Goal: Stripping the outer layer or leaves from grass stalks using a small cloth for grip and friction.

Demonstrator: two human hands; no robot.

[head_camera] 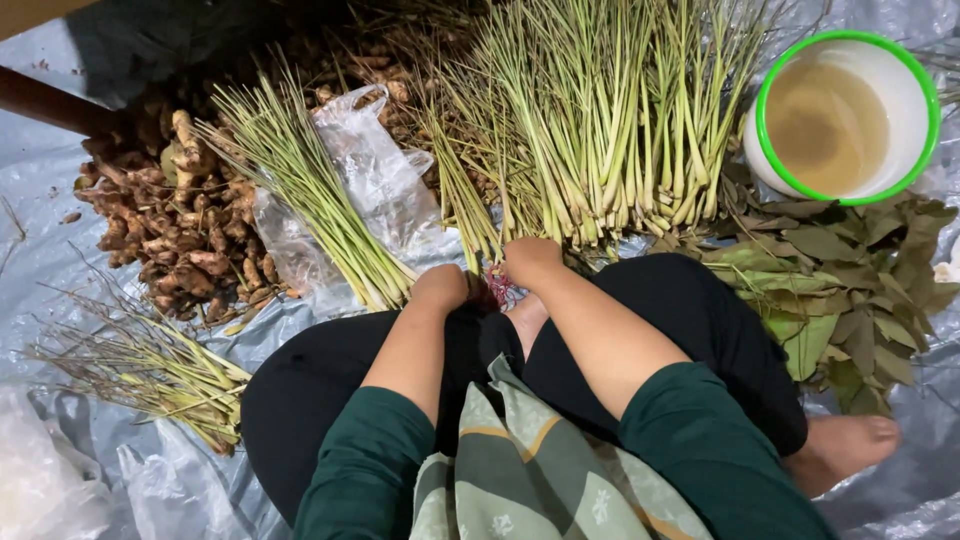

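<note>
Lemongrass stalks (590, 130) lie fanned before our knees, where our right hand (530, 260) and left hand (440, 288) curl down at their cut ends, fingers hidden, grip impossible to tell.

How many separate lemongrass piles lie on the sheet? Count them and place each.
3: the big pile ahead of both hands, a bundle over the plastic bag, a smaller one at left. More may be hidden.
</note>
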